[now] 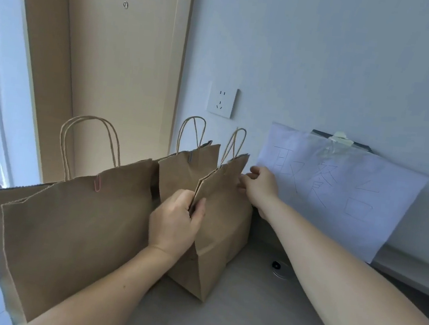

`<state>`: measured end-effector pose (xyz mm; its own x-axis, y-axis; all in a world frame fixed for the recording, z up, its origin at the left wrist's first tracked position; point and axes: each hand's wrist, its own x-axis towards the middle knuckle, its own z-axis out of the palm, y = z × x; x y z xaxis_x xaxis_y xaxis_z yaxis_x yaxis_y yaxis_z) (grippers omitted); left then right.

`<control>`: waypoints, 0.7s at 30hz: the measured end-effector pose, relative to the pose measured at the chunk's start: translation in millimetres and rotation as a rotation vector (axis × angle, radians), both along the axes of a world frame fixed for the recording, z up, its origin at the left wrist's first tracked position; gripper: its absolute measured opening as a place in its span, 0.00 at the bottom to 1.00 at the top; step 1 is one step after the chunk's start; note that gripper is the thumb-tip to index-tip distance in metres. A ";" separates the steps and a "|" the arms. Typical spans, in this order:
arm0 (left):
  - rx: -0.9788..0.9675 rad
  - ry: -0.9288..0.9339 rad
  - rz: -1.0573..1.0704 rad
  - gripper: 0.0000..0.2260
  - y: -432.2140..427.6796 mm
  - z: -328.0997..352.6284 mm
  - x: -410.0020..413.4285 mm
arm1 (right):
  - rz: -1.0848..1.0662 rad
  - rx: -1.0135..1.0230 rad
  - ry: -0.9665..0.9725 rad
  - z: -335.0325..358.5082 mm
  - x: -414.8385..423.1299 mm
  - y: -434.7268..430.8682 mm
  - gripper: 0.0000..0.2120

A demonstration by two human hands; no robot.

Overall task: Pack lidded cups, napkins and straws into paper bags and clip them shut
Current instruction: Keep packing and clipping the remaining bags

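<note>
the left hand (175, 220) pinches the near top corner of the small bag (219, 217), thumb on one side and curled fingers on the other. the right hand (259, 184) grips the far top corner of the same bag, fingers curled round the edge. the bag stands upright on the table (255, 317), its top pressed flat, handles up, close to the wall. just behind it stands a second bag (181, 177) with a grey clip (190, 156) at its top. to the left, a large bag (76, 226) carries a pink clip (98, 183). a paper sheet (340, 195) with handwriting is taped to the wall, beside a socket (222, 101).
</note>
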<state>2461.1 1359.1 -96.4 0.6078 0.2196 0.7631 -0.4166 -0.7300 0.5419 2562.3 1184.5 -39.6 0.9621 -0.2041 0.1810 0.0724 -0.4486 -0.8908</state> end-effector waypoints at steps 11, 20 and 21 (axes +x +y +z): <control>0.049 -0.122 0.105 0.38 -48.6 23.7 -37.8 | 0.147 -0.362 0.071 15.7 -75.6 -65.0 0.32; 0.312 0.344 -0.214 0.29 -177.8 57.4 -121.4 | 0.174 -0.680 0.100 53.2 -216.6 -190.6 0.30; 0.310 0.399 -0.250 0.28 -192.6 60.5 -132.9 | 0.159 -0.680 0.088 56.6 -236.0 -209.4 0.29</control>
<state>2328.2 1166.4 -35.9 0.8671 -0.1665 0.4695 -0.4044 -0.7856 0.4683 2326.3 975.1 17.0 0.9878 0.0706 0.1388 0.1235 -0.8979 -0.4225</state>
